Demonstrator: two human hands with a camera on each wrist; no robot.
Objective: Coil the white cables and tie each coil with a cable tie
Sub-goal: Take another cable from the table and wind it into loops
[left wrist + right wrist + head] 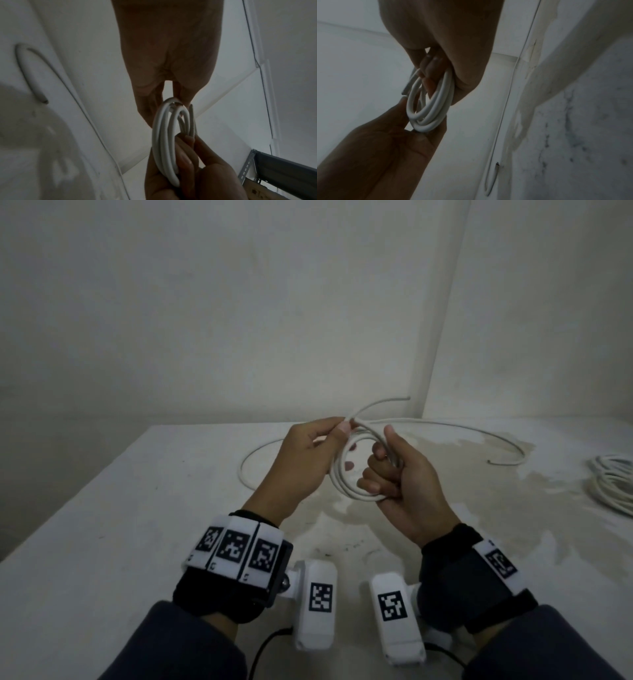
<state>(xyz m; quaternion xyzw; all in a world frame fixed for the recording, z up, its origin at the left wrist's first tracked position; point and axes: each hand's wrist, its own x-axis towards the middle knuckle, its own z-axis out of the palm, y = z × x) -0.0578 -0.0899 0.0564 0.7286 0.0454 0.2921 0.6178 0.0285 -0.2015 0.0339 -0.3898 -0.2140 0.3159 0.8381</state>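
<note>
Holding a small coil of white cable [342, 474] at the centre of the head view, the right hand [407, 491] had its fingers curled around the loops while the left hand [301, 460] pinched the strand at the coil's top. Loose cable [479, 429] trailed right across the stained white table [102, 508]. Another white coil [613, 484] lay at the right edge. Wristbands [236, 549] bore black-and-white square markers; no writing could be read.

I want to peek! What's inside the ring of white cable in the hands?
Fingers of the right hand poke through the coil. Whatever they cover is hidden.
</note>
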